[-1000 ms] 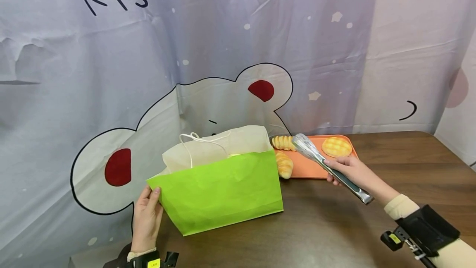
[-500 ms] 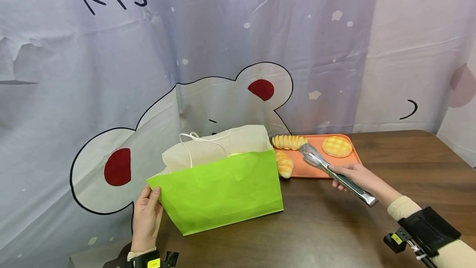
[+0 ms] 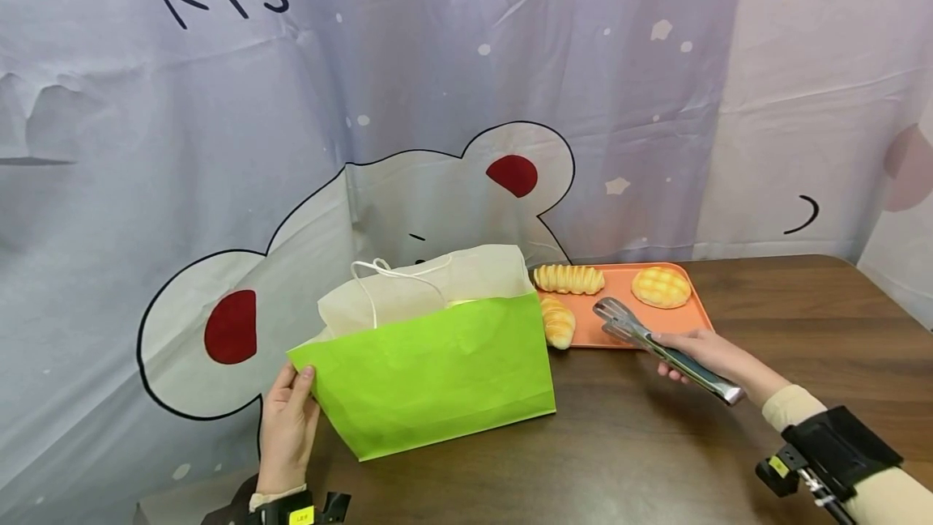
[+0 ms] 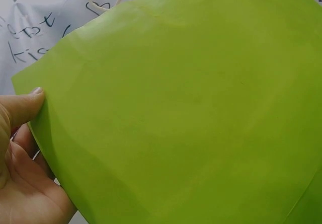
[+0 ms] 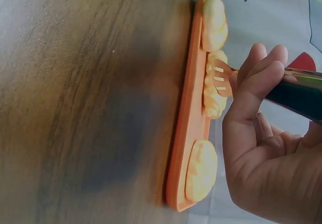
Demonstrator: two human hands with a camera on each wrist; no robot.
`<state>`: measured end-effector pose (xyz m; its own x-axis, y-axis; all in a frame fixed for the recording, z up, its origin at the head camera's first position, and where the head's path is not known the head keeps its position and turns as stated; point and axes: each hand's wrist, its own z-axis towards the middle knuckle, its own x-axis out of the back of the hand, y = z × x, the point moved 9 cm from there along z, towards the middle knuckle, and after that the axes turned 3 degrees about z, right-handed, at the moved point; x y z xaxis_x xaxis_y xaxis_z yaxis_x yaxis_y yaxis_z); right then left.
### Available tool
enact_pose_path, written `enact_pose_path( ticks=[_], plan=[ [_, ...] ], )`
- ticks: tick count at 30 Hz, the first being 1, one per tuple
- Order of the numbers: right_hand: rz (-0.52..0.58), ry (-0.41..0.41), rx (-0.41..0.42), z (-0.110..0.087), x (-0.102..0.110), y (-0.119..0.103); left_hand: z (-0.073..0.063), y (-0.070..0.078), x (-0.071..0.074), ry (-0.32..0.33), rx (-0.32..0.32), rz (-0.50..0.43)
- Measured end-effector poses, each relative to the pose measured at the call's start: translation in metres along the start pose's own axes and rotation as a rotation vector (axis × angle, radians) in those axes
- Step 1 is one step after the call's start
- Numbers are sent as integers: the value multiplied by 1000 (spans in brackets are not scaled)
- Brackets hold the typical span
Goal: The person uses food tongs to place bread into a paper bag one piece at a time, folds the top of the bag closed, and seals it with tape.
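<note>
At lower left of the head view, the left hand (image 3: 287, 428) pinches the side edge of the green paper bag (image 3: 437, 371), thumb on its front face. The bag occupies the centre, tilted; judged light, thin-walled and liable to crease, so best held at an edge or by its white cord handle (image 3: 382, 267). At right, the right hand (image 3: 705, 351) has its fingers curled around the metal tongs (image 3: 685, 364) — gap between tips cannot be told. Tongs judged stiff and springy; sound hold is at the dark handle panels. The tips hang over the orange tray (image 3: 589, 322), right of centre, which bears a plain roll (image 3: 557, 324) at lower left, a ridged roll (image 3: 568, 279) at upper left and a round bun (image 3: 660, 288) at upper right. Breads judged light, probably soft — grasp lightly at mid-length. Beyond hangs a printed cloth (image 3: 619, 104).
</note>
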<state>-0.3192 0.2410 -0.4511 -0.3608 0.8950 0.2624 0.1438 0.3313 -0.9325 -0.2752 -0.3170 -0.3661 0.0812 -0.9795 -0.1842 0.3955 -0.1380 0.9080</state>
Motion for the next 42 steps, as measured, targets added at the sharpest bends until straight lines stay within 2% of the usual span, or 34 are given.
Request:
enact_pose_path(
  ticks=[12, 21, 28, 32, 42],
  plan=[
    [8, -12, -94, 19, -9, 11, -1, 0, 1, 7, -4, 7],
    [3, -42, -121, 34, -21, 4, -1, 1, 1, 19, 4, 15],
    [62, -49, -160, 47, -35, 6, -1, 0, 2, 33, 17, 1],
    [77, -57, -137, 52, -40, 7, -1, -1, 2, 36, 22, -6],
    [29, -43, -20, 54, -43, 3, -1, -1, 4, 45, 13, -6]
  ],
)
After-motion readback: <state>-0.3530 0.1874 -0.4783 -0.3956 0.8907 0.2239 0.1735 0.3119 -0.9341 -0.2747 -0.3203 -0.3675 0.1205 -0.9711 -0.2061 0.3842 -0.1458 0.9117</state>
